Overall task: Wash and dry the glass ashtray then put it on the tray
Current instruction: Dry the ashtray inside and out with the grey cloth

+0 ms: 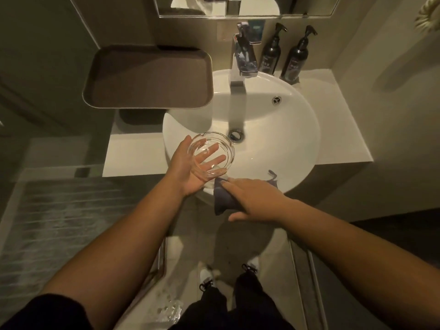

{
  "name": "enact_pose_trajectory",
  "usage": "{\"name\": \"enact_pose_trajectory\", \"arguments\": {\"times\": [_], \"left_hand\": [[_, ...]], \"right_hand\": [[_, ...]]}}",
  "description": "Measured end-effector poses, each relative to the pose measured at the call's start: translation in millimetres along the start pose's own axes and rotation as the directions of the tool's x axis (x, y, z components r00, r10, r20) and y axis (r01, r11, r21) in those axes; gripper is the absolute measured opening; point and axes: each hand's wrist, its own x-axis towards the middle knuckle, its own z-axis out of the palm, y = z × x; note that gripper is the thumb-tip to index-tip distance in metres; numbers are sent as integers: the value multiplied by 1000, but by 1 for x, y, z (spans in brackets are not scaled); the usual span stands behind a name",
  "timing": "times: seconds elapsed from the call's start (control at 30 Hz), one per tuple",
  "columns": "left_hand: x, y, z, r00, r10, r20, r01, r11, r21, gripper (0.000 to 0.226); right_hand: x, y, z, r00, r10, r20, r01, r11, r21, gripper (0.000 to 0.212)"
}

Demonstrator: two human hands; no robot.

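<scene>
Cradled on left hand (190,170), glass ashtray (210,154): clear, round, notched rim.

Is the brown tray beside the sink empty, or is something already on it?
Empty. The tray shows only bare brown surface; the glass ashtray lies on the left hand over the sink.

You see the glass ashtray (210,156) as clear and glossy, smooth enough that fingers show through its base. The cloth (222,198) looks soft, matt and dark, a woven fabric. The tray (148,77) has a brown, matt, finely textured face, seemingly plastic. The sink (273,139) is white glazed ceramic, shiny and smooth. The tap (242,65) is polished metal, mirror-bright. The two pump bottles (295,55) look dark and glossy. The bench (133,148) is pale, smooth, faintly sheened.
</scene>
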Motion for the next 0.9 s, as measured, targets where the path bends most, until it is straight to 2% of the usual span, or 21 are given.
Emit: {"name": "enact_pose_trajectory", "arguments": {"times": [0.13, 0.23, 0.37, 0.5, 0.57, 0.63, 0.73, 0.8, 0.9], "left_hand": [[3, 0, 0, 1000, -2, 4, 2, 1000, -1, 49], [4, 0, 1, 1000, -6, -1, 6, 1000, -3, 49], [4, -1, 2, 1000, 6, -18, -6, 1000, -3, 47], [2, 0, 0, 999, 12, -30, -12, 1000, -3, 47], [2, 0, -1, 999, 10, -32, -10, 1000, 5, 49], [2, -1, -1, 999, 7, -33, -7, 1000, 13, 51], [3, -1, 0, 999, -1, -41, 1, 1000, 15, 52], [3, 0, 1, 999, -7, -39, 7, 1000, 13, 52], [3, 0, 3, 999, -20, -38, 21, 999, 28, 50]], "right_hand": [[8, 2, 5, 999, 23, -36, -23, 1000, -12, 79], [11, 2, 7, 999, 41, -26, -41, 999, 0, 61], [9, -1, 12, 992, 62, -111, -59, 998, 36, 31], [4, -2, 12, 994, 93, -57, -90, 994, 65, 28], [-2, -1, 8, 994, 97, -54, -89, 988, 122, 17], [-9, 2, 1, 991, 133, -16, -126, 966, 226, 21], [-20, 7, -23, 977, 201, 73, -213, 879, 426, 20], [-26, 12, -39, 966, 253, 55, -238, 786, 570, 17], [-31, 19, -57, 909, 416, 17, -268, 553, 789, 14]]}}
